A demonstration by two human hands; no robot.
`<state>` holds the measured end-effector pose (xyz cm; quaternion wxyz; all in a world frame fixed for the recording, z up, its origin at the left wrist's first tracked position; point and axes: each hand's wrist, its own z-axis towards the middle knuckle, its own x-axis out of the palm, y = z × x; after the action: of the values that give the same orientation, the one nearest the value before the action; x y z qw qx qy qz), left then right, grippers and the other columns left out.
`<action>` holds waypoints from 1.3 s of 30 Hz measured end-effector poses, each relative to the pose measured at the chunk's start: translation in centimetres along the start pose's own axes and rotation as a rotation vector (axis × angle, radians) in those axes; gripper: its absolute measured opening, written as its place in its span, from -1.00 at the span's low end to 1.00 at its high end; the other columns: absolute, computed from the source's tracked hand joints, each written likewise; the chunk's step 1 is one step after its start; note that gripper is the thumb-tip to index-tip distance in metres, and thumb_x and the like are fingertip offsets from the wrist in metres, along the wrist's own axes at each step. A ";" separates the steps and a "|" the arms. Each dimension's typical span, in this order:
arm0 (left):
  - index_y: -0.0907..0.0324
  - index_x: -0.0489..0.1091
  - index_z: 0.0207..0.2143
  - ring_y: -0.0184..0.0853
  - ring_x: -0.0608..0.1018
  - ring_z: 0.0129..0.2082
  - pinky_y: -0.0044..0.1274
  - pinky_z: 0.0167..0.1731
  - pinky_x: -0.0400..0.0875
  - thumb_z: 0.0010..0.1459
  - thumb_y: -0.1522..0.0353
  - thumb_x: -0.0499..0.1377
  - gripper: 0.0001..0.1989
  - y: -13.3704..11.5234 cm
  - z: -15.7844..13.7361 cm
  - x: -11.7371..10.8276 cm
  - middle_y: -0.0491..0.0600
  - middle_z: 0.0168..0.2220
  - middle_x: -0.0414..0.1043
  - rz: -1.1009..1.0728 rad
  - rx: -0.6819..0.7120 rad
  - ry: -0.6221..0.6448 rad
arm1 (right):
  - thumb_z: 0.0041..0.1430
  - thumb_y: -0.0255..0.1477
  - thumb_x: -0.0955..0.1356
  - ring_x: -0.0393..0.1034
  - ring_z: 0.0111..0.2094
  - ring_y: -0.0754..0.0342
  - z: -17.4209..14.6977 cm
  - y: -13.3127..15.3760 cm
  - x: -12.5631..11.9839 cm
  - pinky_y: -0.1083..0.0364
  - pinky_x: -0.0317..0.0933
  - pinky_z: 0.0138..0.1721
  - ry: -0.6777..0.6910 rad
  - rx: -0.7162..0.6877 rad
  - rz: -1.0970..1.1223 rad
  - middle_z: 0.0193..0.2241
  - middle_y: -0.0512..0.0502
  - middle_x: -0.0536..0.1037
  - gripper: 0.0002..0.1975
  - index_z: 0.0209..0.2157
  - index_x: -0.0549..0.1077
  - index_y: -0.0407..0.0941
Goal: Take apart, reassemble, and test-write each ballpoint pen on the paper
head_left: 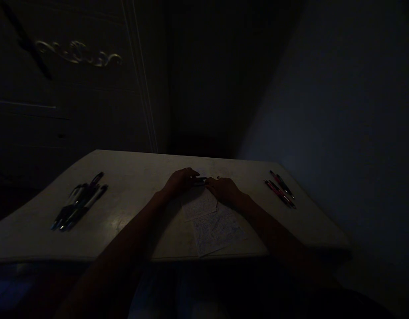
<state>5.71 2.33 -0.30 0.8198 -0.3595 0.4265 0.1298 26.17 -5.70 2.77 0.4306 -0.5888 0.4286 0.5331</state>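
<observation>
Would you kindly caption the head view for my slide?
Left hand and right hand hold a dark object, pens either side.

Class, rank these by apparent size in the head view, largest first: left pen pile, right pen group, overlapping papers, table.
1. Table
2. Overlapping papers, taken together
3. Left pen pile
4. Right pen group

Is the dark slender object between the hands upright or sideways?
Sideways: the dark slender object spans the gap from the left hand to the right hand. Too dim for finer detail.
</observation>
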 end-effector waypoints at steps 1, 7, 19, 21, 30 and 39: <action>0.19 0.58 -0.08 -0.27 0.61 -0.28 -0.47 -0.22 0.46 0.18 0.48 0.18 -0.72 -0.2 0.0 -0.1 0.06 -0.22 0.60 0.007 -0.010 0.014 | 0.48 -0.22 0.13 0.57 -0.12 -0.12 0.0 0.2 -0.1 0.05 0.28 -0.20 0.002 0.007 -0.024 -0.11 -0.26 0.65 -0.58 0.16 0.41 -0.07; 0.20 0.59 -0.10 -0.23 0.62 -0.22 -0.46 -0.16 0.46 0.20 0.47 0.17 -0.73 -1.2 -0.3 -0.9 0.06 -0.18 0.60 0.072 -0.060 0.056 | 0.48 -0.25 0.09 0.58 -0.14 -0.14 0.4 0.9 -0.4 0.02 0.28 -0.20 0.021 -0.004 -0.141 -0.14 -0.31 0.65 -0.57 0.11 0.42 -0.12; 0.07 0.63 -0.20 -0.19 0.60 -0.22 -0.44 -0.18 0.42 0.14 0.40 0.21 -0.78 -0.5 -0.4 -0.7 0.02 -0.21 0.61 0.010 -0.039 0.091 | 0.19 -0.36 0.34 0.58 -0.25 -0.13 2.5 -0.4 -1.7 0.06 0.23 -0.35 0.097 -0.113 -0.037 -0.22 -0.28 0.67 -0.72 -0.10 0.57 -0.11; 0.06 0.64 -0.20 -0.19 0.60 -0.22 -0.44 -0.18 0.41 0.14 0.38 0.22 -0.79 -0.3 -0.4 -0.5 0.01 -0.22 0.62 -0.009 -0.040 0.091 | 0.14 -0.36 0.37 0.57 -0.27 -0.13 2.7 -0.5 -2.0 0.06 0.22 -0.37 0.122 -0.129 -0.015 -0.24 -0.27 0.67 -0.74 -0.14 0.59 -0.10; 0.06 0.62 -0.18 -0.21 0.60 -0.19 -0.44 -0.14 0.39 0.22 0.28 0.20 -0.79 0.5 -0.4 -0.1 0.02 -0.20 0.62 -0.016 -0.027 0.070 | 0.10 -0.34 0.38 0.53 -0.36 -0.06 2.4 -1.4 -1.7 0.09 0.12 -0.44 0.130 -0.162 0.046 -0.30 -0.23 0.66 -0.77 -0.21 0.60 -0.09; 0.17 0.57 -0.20 -0.23 0.58 -0.23 -0.43 -0.18 0.44 0.28 0.17 0.12 -0.68 -1.3 -0.2 -1.0 0.07 -0.18 0.62 -0.284 -0.108 -0.068 | 0.11 -0.39 0.42 0.43 -0.42 0.09 2.0 -2.8 -1.5 0.15 0.09 -0.41 0.045 -0.136 0.270 -0.39 -0.07 0.62 -0.82 -0.22 0.59 -0.07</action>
<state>5.61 1.36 1.01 0.8233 -0.4553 0.3357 0.0475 28.29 -2.93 4.32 0.3043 -0.5654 0.4765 0.6005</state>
